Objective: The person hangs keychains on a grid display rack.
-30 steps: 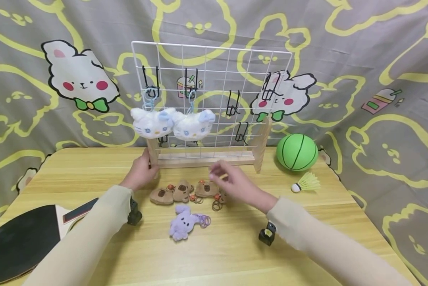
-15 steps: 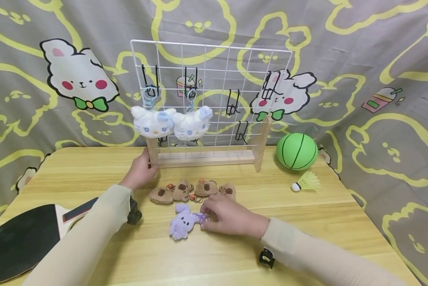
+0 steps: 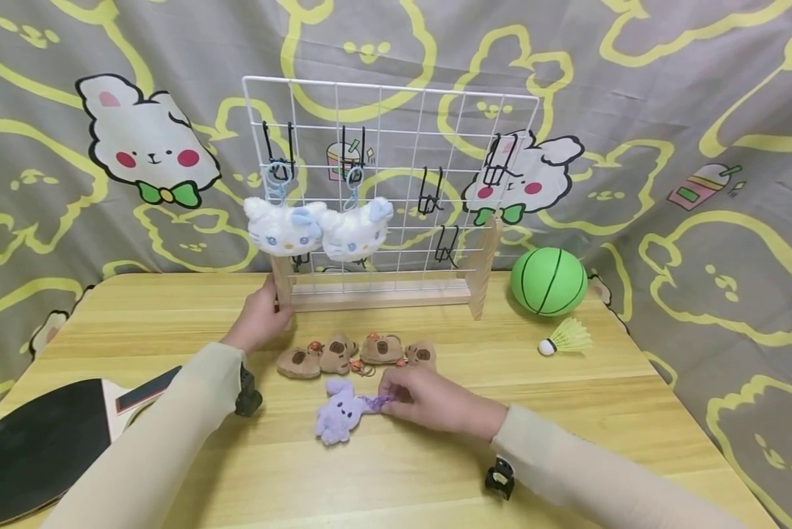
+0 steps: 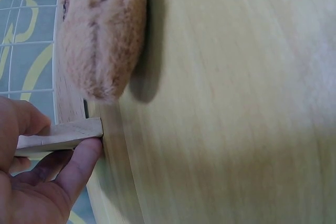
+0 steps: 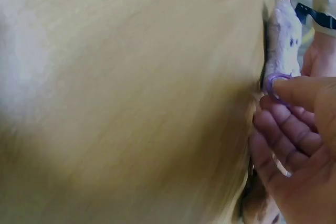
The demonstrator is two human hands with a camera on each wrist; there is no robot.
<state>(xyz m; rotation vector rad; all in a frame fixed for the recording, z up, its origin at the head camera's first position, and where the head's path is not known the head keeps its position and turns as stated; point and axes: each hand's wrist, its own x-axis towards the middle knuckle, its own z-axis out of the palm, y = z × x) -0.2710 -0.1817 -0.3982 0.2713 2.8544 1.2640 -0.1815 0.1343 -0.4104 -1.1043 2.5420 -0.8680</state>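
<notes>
My left hand (image 3: pixel 261 317) grips the wooden foot (image 4: pixel 79 131) at the left end of a white wire grid rack (image 3: pixel 396 90). My right hand (image 3: pixel 429 400) pinches the purple ring (image 5: pixel 274 85) of a lilac plush keychain (image 3: pixel 339 415), which lies on the table. Behind it a row of several brown plush keychains (image 3: pixel 381 350) rests before the rack. Two white cat-head plush keychains (image 3: pixel 283 229) hang by blue rings from black hooks on the rack's left side. Other black hooks (image 3: pixel 430 192) on the right side bear nothing.
A green ball (image 3: pixel 549 282) and a yellow shuttlecock (image 3: pixel 568 337) sit at the table's right rear. At the left front lies a black table tennis paddle (image 3: pixel 39 448), partly under the left forearm. A patterned curtain (image 3: pixel 634 110) rises behind.
My right hand has come from above the brown plush keychains down to the lilac one and now pinches its ring, drawn slightly right. My left hand stays on the rack's foot.
</notes>
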